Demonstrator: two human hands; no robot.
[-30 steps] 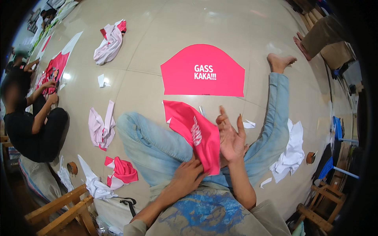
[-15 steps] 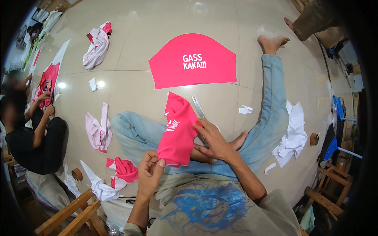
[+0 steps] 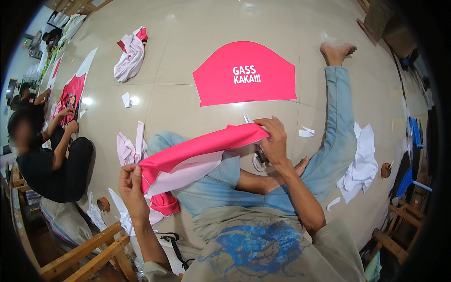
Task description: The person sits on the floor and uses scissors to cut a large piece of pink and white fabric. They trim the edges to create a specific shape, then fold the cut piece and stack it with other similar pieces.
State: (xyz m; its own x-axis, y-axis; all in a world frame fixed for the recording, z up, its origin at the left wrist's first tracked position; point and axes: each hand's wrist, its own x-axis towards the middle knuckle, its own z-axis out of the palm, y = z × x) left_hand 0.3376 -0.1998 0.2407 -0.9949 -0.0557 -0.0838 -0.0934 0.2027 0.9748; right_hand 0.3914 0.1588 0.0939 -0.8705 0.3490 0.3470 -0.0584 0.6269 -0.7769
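Under everything, a pale tiled floor [image 3: 183, 33]. On it, light blue jeans [image 3: 335, 117], one leg folded, the other stretched forward. At far left, a co-worker [image 3: 37, 171] in black, low to the ground. Ahead of the jeans, a flat pink panel [image 3: 244, 90] with a curved top edge and white lettering. Next in size, the held pink cloth [image 3: 202, 146], half a second ago hanging bunched with lettering outward, now drawn into a long slanting strip above the folded leg, lower at the left. Pale underside now in sight, lettering out of sight: for the work in hand, by judgement, a change from a loose one-sided hold to a taut two-ended one. Beyond the stretched leg, a crumpled white cloth [image 3: 359, 162]. At the strip's low end, the left hand [image 3: 130, 181], thumb and fingers clamped on the corner; at the high end, the right hand [image 3: 274, 140], lately spread alongside, now closed on the edge. Under that end, scissors [image 3: 247, 119], partly covered, in neither hand. Near the white cloth, a brown ring [image 3: 385, 170]. Smallest, a white scrap [image 3: 307, 132] between right hand and stretched leg.
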